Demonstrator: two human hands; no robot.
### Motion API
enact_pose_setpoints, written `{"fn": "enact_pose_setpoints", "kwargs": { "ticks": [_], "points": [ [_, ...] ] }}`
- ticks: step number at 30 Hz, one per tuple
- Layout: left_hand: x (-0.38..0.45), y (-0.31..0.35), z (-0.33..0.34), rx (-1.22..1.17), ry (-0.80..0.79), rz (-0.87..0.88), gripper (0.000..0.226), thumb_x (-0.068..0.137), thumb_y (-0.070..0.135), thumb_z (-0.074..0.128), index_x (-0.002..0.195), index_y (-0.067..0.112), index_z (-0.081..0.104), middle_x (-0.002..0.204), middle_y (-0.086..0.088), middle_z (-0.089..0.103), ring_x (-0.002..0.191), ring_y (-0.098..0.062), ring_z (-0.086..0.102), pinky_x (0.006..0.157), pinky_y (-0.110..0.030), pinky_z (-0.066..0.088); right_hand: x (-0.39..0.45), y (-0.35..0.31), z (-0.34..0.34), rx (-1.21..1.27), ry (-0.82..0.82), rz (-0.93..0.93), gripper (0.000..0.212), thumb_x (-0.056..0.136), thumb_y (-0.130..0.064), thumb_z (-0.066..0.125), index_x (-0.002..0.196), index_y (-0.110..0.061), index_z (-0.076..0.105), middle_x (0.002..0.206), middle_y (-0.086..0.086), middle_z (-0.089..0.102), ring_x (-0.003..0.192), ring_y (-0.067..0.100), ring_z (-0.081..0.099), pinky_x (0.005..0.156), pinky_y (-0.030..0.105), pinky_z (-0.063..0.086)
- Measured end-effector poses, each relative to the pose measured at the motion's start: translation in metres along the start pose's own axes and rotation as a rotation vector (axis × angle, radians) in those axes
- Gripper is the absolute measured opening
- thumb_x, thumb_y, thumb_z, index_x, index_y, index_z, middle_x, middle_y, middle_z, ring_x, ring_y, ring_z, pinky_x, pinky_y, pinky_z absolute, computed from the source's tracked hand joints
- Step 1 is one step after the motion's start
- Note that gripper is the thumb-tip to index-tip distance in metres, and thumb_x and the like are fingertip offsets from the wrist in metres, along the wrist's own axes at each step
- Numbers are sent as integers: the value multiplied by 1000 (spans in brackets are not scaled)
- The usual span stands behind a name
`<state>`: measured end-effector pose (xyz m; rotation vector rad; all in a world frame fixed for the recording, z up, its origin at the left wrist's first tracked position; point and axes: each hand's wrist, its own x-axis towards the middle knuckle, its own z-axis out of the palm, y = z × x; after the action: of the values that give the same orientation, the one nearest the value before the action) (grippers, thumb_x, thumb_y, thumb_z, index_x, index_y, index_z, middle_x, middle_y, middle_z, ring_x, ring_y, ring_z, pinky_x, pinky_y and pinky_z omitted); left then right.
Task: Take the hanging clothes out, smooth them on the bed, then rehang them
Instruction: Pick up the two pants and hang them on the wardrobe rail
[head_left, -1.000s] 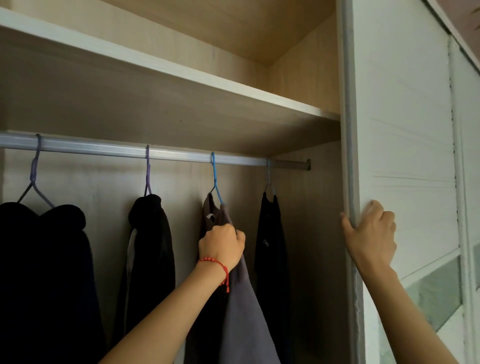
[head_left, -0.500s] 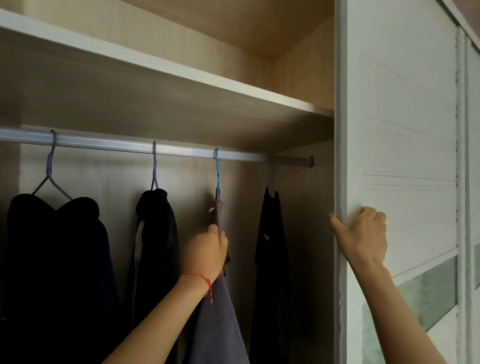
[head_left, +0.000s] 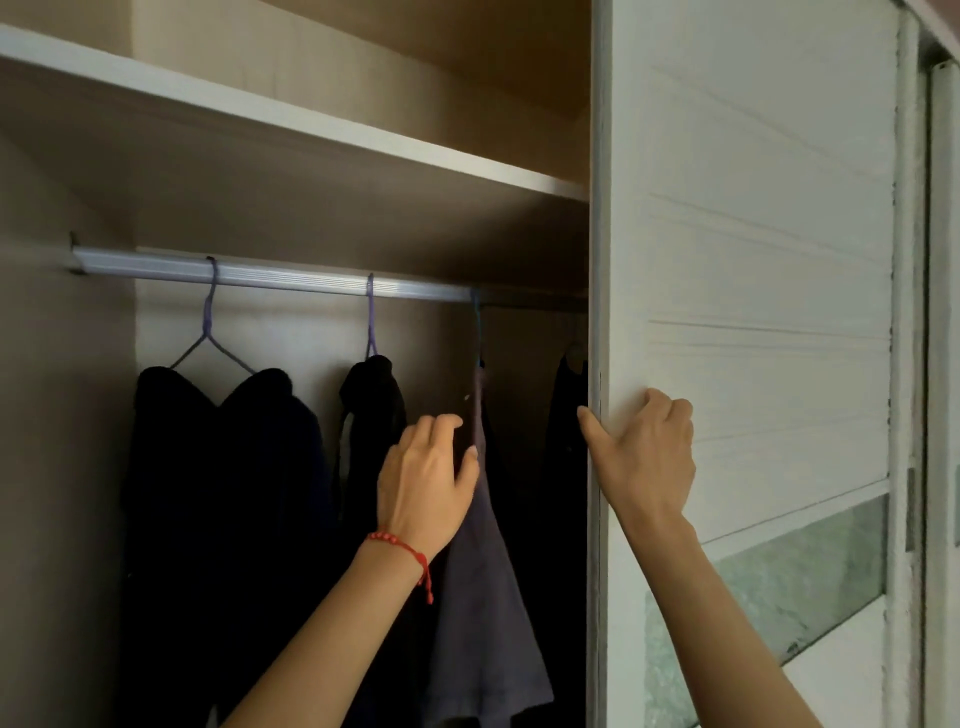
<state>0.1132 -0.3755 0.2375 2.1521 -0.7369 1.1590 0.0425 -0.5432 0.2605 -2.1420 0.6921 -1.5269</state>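
Inside the wardrobe, clothes hang from a metal rail (head_left: 291, 280). A grey garment (head_left: 483, 571) hangs on a blue hanger (head_left: 476, 332). My left hand (head_left: 426, 478), with a red bracelet at the wrist, is just left of the garment's shoulder. Its fingers are loosely curved and its thumb tip touches the cloth edge. My right hand (head_left: 644, 457) grips the edge of the white sliding door (head_left: 753, 260), thumb round the edge. A black garment (head_left: 566, 415) at the far right is mostly hidden behind the door.
Left of the grey garment hang a black top (head_left: 371, 405) and a large dark coat (head_left: 218, 467), both on purple hangers. A wooden shelf (head_left: 311, 119) runs above the rail. The wardrobe's left wall (head_left: 62, 415) closes the space.
The sliding door has moved left with my right hand and now covers most of the far-right black garment. My left hand has loosened from its grip on the grey garment.
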Motion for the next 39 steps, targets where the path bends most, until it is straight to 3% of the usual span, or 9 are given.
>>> {"fn": "enact_pose_setpoints", "kwargs": {
  "ticks": [7,16,24,28,32,36,39],
  "points": [
    [-34,-16,-99,15,246,115,37,83,33,42,106,11,61,103,-5,67,97,-24,63,82,-36,47,-51,-57,-10,52,-38,-28,68,82,-49,60,126,-1,40,123,15,43,112,31,47,82,40,46],
    [-58,-46,-203,55,383,201,33,85,29,44,107,11,62,110,-7,66,108,-24,60,92,-37,45,-118,-138,-22,81,-105,-77,69,82,-52,58,125,-2,40,122,14,42,111,30,45,79,38,46],
    [-76,-88,-265,55,641,241,29,86,21,50,111,9,60,121,-12,62,121,-23,49,104,-38,34,-178,-194,-21,107,-118,-200,70,86,-57,48,131,-5,36,122,11,41,112,27,43,71,33,43],
    [-81,-119,-280,33,597,122,46,88,28,44,128,6,48,139,-13,47,134,-24,36,112,-34,25,-200,-215,-17,185,-97,-283,65,88,-56,44,130,-7,40,118,9,43,105,25,47,66,29,36],
    [-85,-136,-284,-249,430,-23,58,90,34,37,143,15,26,150,-4,31,136,-7,24,107,-11,20,-217,-232,-10,349,-83,-351,63,88,-56,37,130,-8,44,116,8,47,99,25,53,66,28,40],
    [-88,-146,-278,-437,347,-107,58,90,35,30,146,21,21,150,3,32,138,-10,31,109,-23,28,-230,-246,-2,489,-79,-399,65,84,-52,30,126,-7,50,107,7,50,84,22,57,61,29,47],
    [-89,-148,-276,-515,370,-114,55,91,34,29,144,23,24,150,6,33,138,-3,29,112,-15,26,-237,-254,0,563,-81,-437,59,86,-49,33,125,-9,52,102,2,50,76,15,55,58,27,47]
  ]
}}
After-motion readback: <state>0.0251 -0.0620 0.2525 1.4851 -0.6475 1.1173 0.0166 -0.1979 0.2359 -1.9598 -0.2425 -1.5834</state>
